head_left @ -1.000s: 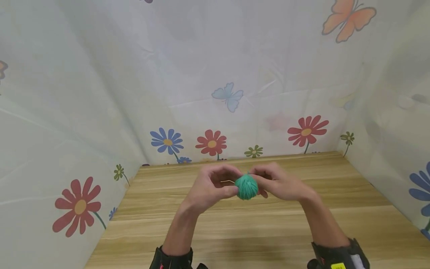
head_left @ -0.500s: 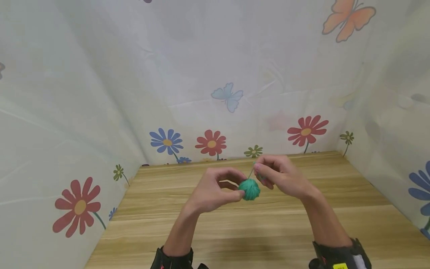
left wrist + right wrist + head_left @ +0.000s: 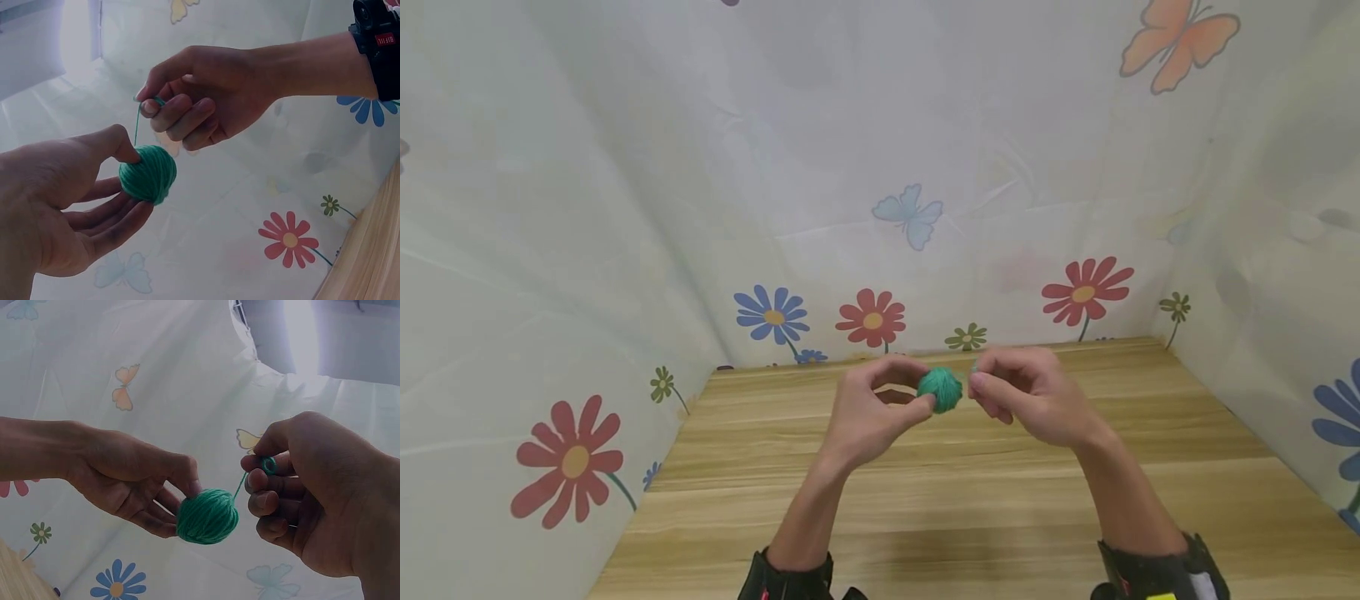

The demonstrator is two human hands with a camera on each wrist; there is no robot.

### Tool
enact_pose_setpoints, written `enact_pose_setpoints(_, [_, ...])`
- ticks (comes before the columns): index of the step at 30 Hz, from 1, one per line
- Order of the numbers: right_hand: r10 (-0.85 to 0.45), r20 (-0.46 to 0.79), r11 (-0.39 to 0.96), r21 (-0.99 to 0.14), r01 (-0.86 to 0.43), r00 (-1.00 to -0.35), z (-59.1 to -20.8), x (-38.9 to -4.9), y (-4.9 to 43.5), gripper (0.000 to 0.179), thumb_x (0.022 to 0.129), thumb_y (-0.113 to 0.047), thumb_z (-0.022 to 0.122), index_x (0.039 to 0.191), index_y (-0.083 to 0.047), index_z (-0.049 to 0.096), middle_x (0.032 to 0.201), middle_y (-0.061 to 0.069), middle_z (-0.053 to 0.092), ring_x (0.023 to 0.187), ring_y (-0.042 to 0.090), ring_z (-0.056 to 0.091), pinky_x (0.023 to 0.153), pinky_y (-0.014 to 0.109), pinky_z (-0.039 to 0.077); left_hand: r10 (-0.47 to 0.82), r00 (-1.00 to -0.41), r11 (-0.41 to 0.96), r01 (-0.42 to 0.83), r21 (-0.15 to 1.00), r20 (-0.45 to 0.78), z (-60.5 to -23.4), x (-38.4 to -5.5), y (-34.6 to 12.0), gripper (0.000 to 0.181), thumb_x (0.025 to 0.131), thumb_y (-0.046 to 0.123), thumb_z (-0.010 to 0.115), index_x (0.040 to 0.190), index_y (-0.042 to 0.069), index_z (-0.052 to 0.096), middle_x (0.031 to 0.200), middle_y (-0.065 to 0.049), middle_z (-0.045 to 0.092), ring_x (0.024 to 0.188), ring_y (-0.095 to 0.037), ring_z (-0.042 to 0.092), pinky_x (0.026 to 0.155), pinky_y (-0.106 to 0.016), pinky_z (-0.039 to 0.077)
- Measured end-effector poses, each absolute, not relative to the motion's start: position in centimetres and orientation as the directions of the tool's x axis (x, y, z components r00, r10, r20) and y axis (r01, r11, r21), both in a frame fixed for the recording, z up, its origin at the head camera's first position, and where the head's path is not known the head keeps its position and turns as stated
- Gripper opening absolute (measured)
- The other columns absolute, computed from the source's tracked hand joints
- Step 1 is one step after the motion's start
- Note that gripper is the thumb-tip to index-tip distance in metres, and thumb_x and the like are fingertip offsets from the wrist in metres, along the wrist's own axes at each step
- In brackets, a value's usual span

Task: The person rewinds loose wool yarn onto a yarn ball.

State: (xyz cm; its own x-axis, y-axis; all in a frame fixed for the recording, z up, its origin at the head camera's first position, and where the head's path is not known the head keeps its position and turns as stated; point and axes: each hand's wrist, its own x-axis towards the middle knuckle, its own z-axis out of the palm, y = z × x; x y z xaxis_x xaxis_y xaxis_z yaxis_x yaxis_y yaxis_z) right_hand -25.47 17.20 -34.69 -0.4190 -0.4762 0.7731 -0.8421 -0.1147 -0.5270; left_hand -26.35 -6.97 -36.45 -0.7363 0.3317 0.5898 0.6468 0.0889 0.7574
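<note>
A small ball of green yarn [image 3: 941,390] is held up over the table between thumb and fingers of my left hand [image 3: 872,412]. To its right, my right hand [image 3: 1033,396] pinches the loose end of the yarn between thumb and index finger. In the right wrist view a short strand [image 3: 240,485] runs taut from the yarn ball [image 3: 208,517] up to those fingertips, where a small loop [image 3: 269,465] of yarn shows. The left wrist view has the same strand [image 3: 137,125] rising from the ball [image 3: 149,175].
Below the hands lies a wood-grain table [image 3: 925,517]. A pale curtain [image 3: 820,150] printed with flowers and butterflies stands behind it and along both sides. Each wrist wears a black strap [image 3: 1157,567] with a camera.
My right hand has moved up and away from the ball, drawing out a strand of yarn. My left hand has lifted and turned the ball, most recently shifting slightly left.
</note>
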Motion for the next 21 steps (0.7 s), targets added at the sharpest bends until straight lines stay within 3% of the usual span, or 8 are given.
enact_pose_setpoints(8, [-0.532, 0.762, -0.116, -0.498, -0.86, -0.369, -34.8, -25.4, 16.6, 0.032, 0.086, 0.022, 0.058, 0.091, -0.007, 0.071, 0.065, 0.002, 0.057, 0.051, 0.01, 0.051, 0.039, 0.022, 0.047, 0.184, -0.747, 0.084, 0.66, 0.747, 0.639, -36.3, -26.5, -7.0, 0.027, 0.087, 0.013, 0.08, 0.113, 0.011, 0.075, 0.106, 0.0, 0.075, 0.095, -0.016, 0.071, 0.081, -0.036, 0.064])
enact_pose_setpoints(21, [-0.682, 0.668, -0.086, -0.479, -0.874, -0.299, -33.2, -23.4, 15.0, 0.028, 0.086, 0.018, 0.063, 0.088, -0.008, 0.072, 0.063, 0.004, 0.062, 0.053, 0.012, 0.058, 0.05, 0.019, 0.055, 0.101, -0.766, -0.073, 0.631, 0.773, 0.635, -35.9, -26.2, -7.1, 0.029, 0.089, 0.004, 0.076, 0.118, 0.003, 0.073, 0.111, -0.012, 0.074, 0.099, -0.024, 0.07, 0.087, -0.039, 0.062])
